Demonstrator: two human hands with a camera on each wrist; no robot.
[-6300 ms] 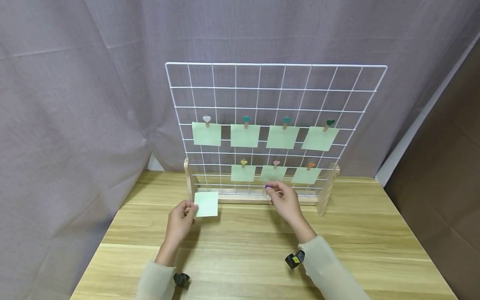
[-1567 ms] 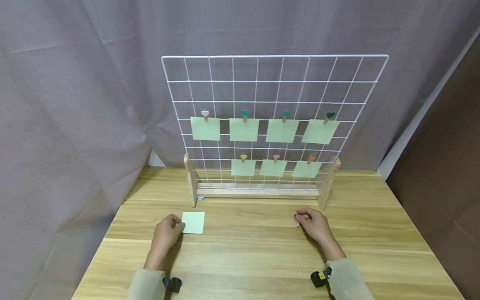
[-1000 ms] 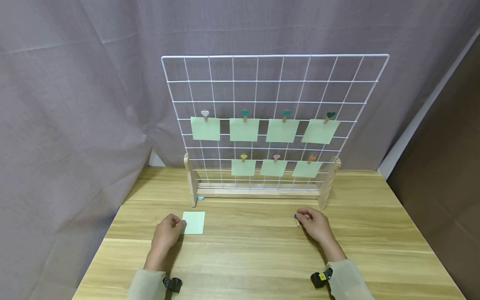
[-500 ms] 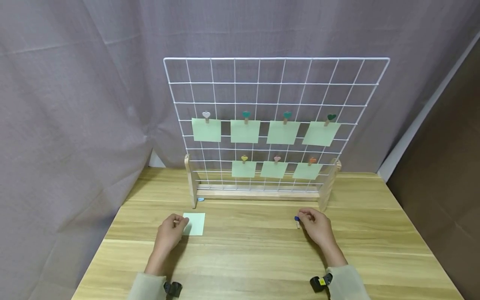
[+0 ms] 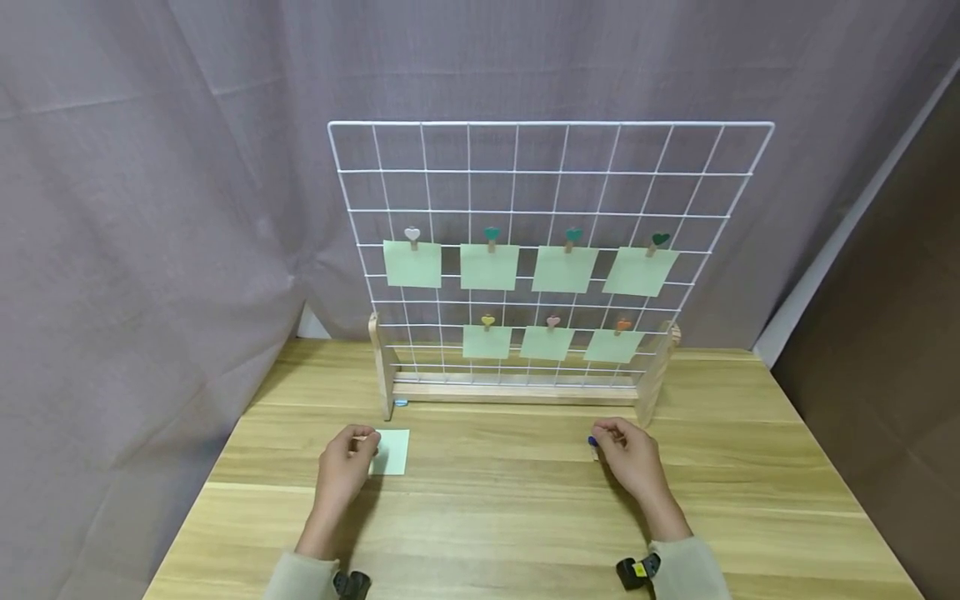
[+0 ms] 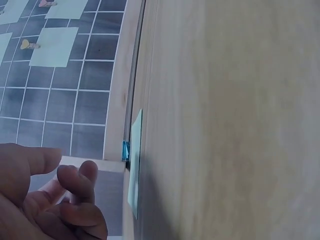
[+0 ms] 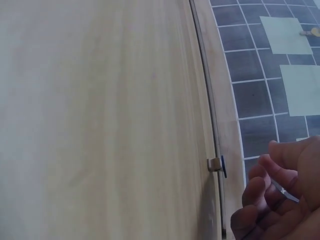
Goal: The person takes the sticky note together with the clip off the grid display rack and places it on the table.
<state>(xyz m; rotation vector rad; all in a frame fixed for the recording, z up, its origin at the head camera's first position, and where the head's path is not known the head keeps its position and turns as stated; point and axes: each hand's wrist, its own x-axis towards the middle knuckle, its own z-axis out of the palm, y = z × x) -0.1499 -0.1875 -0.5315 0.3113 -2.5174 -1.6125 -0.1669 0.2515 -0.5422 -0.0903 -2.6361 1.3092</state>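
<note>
A pale green sticky note (image 5: 394, 454) lies on the table at the left. Just above its left edge hovers my left hand (image 5: 342, 471), fingers loosely bent and holding nothing; in the left wrist view, thumb and fingertips are apart from the note (image 6: 135, 172). On the right, a small wooden clip with a dark blue top (image 5: 592, 442) rests on the table. My right hand (image 5: 633, 458) is beside it, fingers loosely curled with nothing gripped. The right wrist view shows a gap between the clip (image 7: 216, 164) and the fingers.
Behind the hands stands a white wire grid (image 5: 551, 172) on a wooden base (image 5: 517, 392). Two rows of green notes (image 5: 490, 267) hang there from heart-topped clips (image 5: 491, 234). A light blue clip (image 5: 401, 403) lies by the base's left foot. Grey cloth (image 5: 150, 250) surrounds the table.
Earlier my left hand held the note and my right hand held the blue-topped clip near the grid. Both were lowered to the table and let go; the hands have lifted slightly off them.
</note>
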